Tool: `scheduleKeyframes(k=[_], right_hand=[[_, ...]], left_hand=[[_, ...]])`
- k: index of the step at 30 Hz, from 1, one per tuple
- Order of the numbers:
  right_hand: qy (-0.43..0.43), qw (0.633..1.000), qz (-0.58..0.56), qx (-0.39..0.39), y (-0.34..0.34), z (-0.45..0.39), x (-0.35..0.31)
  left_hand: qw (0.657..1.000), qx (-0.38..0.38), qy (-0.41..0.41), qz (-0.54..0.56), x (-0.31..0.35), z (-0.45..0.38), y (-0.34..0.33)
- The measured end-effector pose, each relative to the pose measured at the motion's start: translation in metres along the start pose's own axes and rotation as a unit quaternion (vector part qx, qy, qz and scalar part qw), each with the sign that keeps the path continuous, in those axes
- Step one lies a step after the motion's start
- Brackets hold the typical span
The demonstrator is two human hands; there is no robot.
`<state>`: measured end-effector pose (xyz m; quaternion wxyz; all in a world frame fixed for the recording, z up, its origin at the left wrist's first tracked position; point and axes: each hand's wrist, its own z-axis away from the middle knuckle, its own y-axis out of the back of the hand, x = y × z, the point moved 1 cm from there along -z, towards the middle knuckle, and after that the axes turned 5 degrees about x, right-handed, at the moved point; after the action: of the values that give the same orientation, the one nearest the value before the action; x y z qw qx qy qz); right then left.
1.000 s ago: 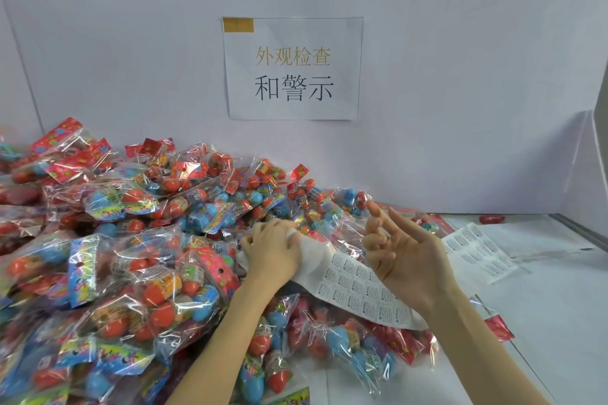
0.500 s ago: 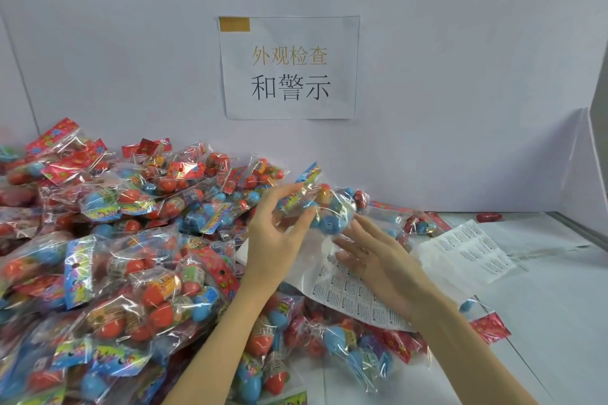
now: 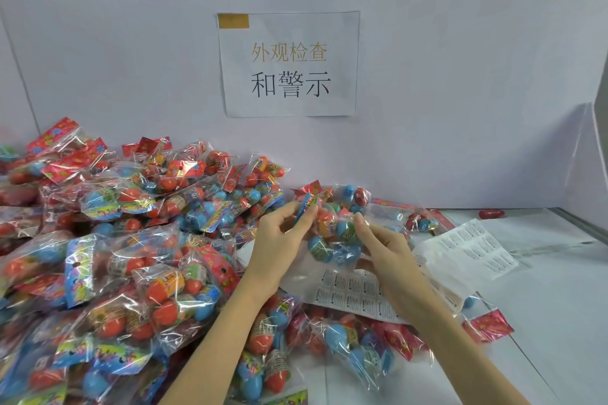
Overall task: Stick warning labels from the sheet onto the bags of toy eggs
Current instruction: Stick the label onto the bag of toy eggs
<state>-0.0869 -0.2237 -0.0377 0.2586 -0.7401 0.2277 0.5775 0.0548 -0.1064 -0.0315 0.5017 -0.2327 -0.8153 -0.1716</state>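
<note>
A clear bag of toy eggs (image 3: 332,233) with a colourful header card hangs above the table's middle, held between both hands. My left hand (image 3: 283,237) pinches its header end. My right hand (image 3: 383,248) grips the bag's right side with curled fingers. Under the hands lies a sheet of warning labels (image 3: 355,293), partly covered by my right forearm. A second label sheet (image 3: 470,246) lies to the right.
A big heap of egg bags (image 3: 108,256) fills the left half of the table and reaches the front edge. More bags (image 3: 355,342) lie below the sheet. A paper sign (image 3: 289,64) hangs on the back wall. A loose red egg (image 3: 491,214) lies far right.
A second ago my left hand lay on the pile and my right hand was open and raised. Both hands have since picked up one bag and hold it above the label sheet.
</note>
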Motion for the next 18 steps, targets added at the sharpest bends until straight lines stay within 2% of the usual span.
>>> scheduleKeyframes(k=[8, 11, 13, 15, 18], right_hand=[[0.005, 0.999, -0.038, 0.007, -0.0009, 0.0012, -0.0039], [0.055, 0.997, -0.028, 0.056, -0.0003, 0.0019, -0.0036], [0.097, 0.991, -0.012, 0.095, 0.0021, 0.0018, -0.0055], [0.156, 0.981, 0.042, 0.105, 0.0043, 0.0018, -0.0073], [0.233, 0.951, 0.193, 0.064, 0.0021, 0.0018, -0.0028]], left_hand=[[0.998, 0.06, -0.029, -0.02, 0.0043, 0.0013, -0.0012], [0.984, 0.088, -0.133, -0.08, 0.0083, 0.0017, 0.0004], [0.978, 0.108, -0.155, -0.093, 0.0082, 0.0006, 0.0015], [0.987, 0.087, -0.116, -0.064, 0.0074, 0.0025, 0.0012], [0.998, -0.024, 0.019, 0.053, 0.0053, 0.0024, -0.0007]])
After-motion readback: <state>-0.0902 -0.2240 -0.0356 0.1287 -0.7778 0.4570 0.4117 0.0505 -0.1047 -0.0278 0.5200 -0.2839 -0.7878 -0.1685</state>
